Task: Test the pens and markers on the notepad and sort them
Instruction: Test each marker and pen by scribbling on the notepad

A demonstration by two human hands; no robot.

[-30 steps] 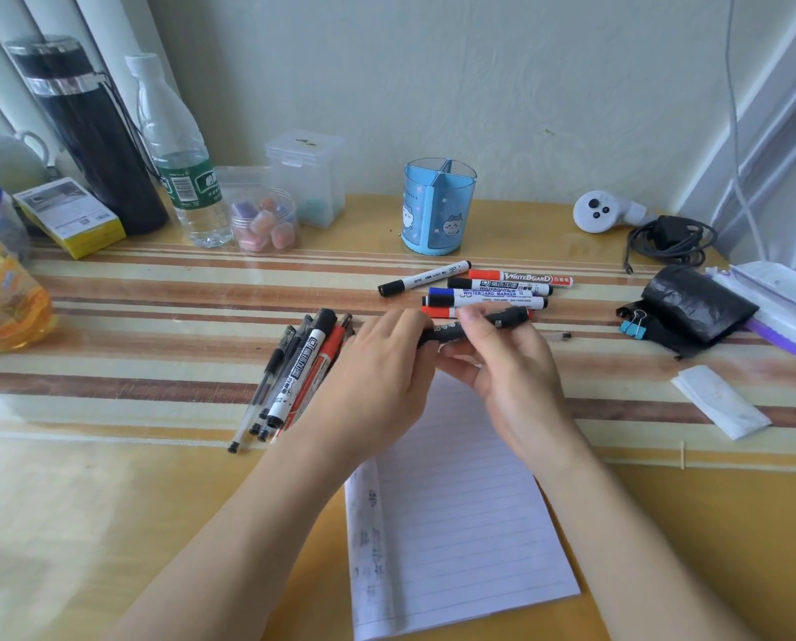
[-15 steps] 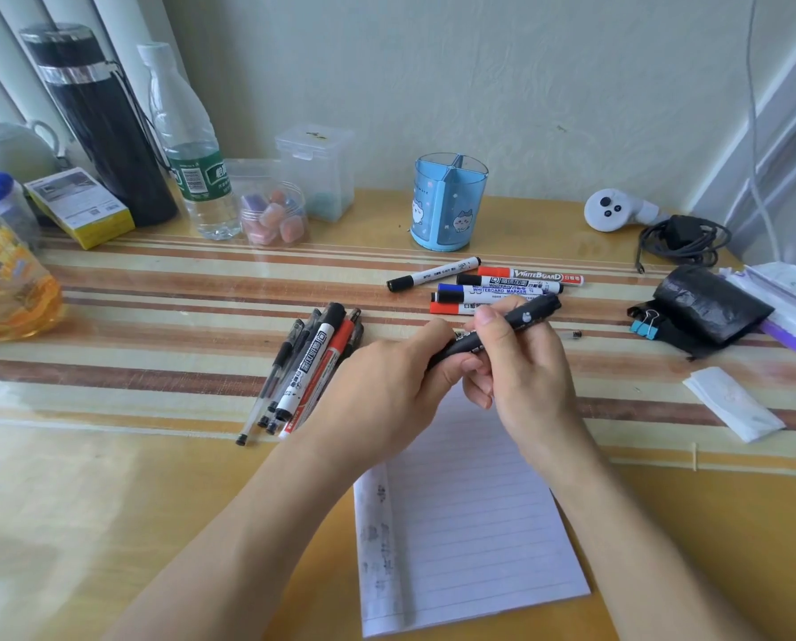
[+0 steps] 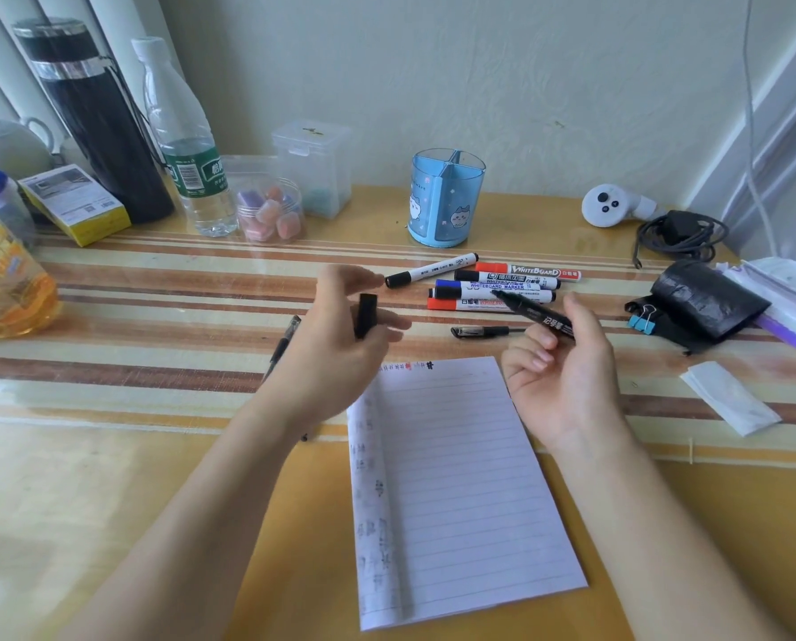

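Black is the colour of the fat plastic marker [image 3: 542, 318] I see in the right hand [image 3: 567, 377]. The thumb and fingers curl round its back end and pinch it. Its cap is off. Its bare tip points up and to the left, over the bunch of markers on the desk.

The left hand [image 3: 336, 344] looks a bit blurry on my screen. I can see it pinching the short black cap [image 3: 366, 314], which stands almost straight up between the thumb and the fingers. The cap and the marker are well apart.

Both hands are up in the air near the top edge of the white lined notepad [image 3: 461, 478]. It lies flat on the yellow-brown desk [image 3: 109, 501] between the two arms. Small scribbles run down the left side of the page.

Behind the hands, a bunch of white whiteboard markers [image 3: 502, 285] lie side by side on the striped mat [image 3: 155, 289]. A thin black pen [image 3: 479, 332] lies alone just in front of them. A dark pen [image 3: 289, 337] peeks out from behind the left hand. A round blue pen cup [image 3: 447, 201] stands near the wall.
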